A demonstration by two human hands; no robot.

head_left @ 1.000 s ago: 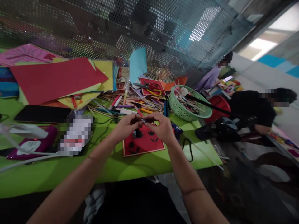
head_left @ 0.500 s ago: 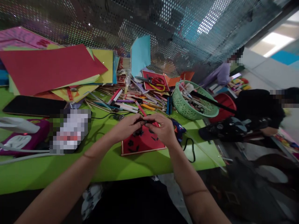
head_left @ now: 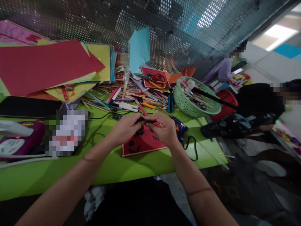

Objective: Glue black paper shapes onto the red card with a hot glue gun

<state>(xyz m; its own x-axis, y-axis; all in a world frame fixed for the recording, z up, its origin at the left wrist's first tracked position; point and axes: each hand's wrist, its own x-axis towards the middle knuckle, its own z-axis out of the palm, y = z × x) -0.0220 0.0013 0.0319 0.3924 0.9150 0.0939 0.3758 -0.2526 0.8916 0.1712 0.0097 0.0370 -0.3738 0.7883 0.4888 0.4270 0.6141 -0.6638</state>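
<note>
My left hand (head_left: 128, 128) and my right hand (head_left: 164, 128) meet above a red card (head_left: 148, 145). Fingertips and thumbs of both are pinched together around something small and dark, mostly covered by the fingers, so I cannot make out what it is. Black flower and leaf shapes (head_left: 131, 143) lie on the card, which has a pale border strip along its edge. Just beyond my fingertips a red marker (head_left: 140, 107) points away from me. My forearms reach in from the lower corners of the view.
Behind the hands lie markers (head_left: 125, 106), thin sticks, and scissors (head_left: 152, 77) on another red card. At the right stand a green basket (head_left: 197, 108) and a dark patterned bottle (head_left: 223, 128). Coloured paper (head_left: 47, 67), a phone (head_left: 28, 106) and a purple power strip (head_left: 25, 141) fill the left.
The view has shifted slightly, so the paper and phone sit further left. Both hands stay pinched together over the card, with only a small shift of the fingers.
</note>
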